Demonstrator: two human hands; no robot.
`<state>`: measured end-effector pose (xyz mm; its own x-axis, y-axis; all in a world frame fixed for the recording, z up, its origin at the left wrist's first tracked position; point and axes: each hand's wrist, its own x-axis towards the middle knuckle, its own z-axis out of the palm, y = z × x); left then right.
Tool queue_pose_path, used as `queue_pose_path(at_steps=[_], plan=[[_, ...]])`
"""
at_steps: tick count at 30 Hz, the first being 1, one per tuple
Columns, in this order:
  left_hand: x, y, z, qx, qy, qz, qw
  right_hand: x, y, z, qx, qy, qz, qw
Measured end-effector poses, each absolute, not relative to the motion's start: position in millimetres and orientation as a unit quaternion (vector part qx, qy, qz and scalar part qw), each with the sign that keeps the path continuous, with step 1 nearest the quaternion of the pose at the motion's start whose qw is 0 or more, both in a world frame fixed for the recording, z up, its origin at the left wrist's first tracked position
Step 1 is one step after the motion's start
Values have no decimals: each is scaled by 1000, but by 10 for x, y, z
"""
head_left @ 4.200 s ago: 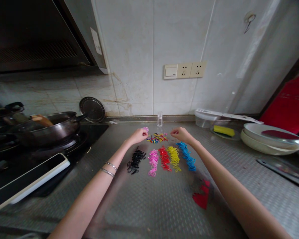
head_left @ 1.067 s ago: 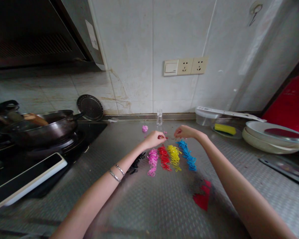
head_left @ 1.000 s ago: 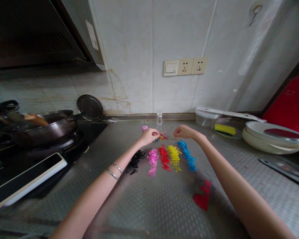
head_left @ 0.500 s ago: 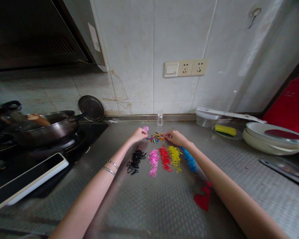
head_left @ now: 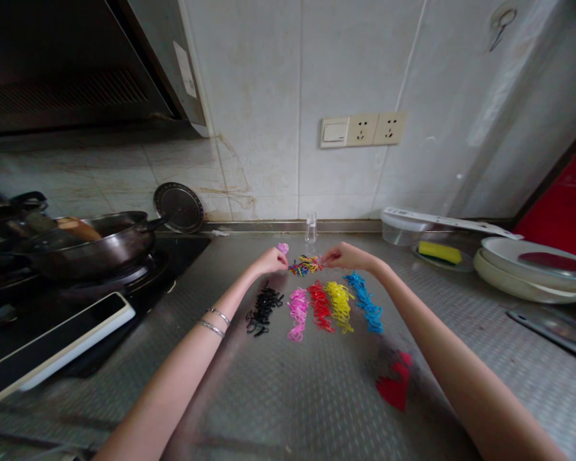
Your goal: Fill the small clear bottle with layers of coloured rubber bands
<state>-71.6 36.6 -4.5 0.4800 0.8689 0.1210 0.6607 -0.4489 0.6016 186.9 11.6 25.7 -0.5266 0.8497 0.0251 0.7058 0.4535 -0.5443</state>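
A small mixed pile of coloured rubber bands lies between my two hands. My left hand is closed in a pinch at the pile's left edge; what its fingertips hold is too small to see. Just beyond it shows a pink bunch of bands. At the pile's right edge, my right hand pinches what looks like a red rubber band. Nearer to me are sorted rows of black bands, pink bands, red bands, yellow bands and blue bands.
Behind the pile stands a clear bottle. A torn red piece lies by my right forearm. Leftward are a phone-like slab and a pan on the stove. Rightward are a yellow sponge, bowls and a cleaver-like blade.
My right hand and forearm have shifted slightly outward, uncovering more of the blue row. The left hand keeps its pinch beside the pile. The whole view has moved slightly.
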Motion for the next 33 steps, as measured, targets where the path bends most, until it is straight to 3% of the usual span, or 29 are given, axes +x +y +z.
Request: queue_pose_path(at_steps=[3, 8, 20, 33], plan=[[-675, 328, -56, 833, 467, 180, 235, 1801, 6, 358, -432, -836, 323, 99], [-610, 275, -71, 837, 478, 163, 211, 1653, -105, 366, -415, -839, 350, 36], [-587, 288, -91, 846, 462, 186, 193, 1815, 154, 58, -525, -826, 134, 153], [-540, 198, -22, 851, 465, 168, 178, 1733, 217, -201, -555, -802, 117, 188]])
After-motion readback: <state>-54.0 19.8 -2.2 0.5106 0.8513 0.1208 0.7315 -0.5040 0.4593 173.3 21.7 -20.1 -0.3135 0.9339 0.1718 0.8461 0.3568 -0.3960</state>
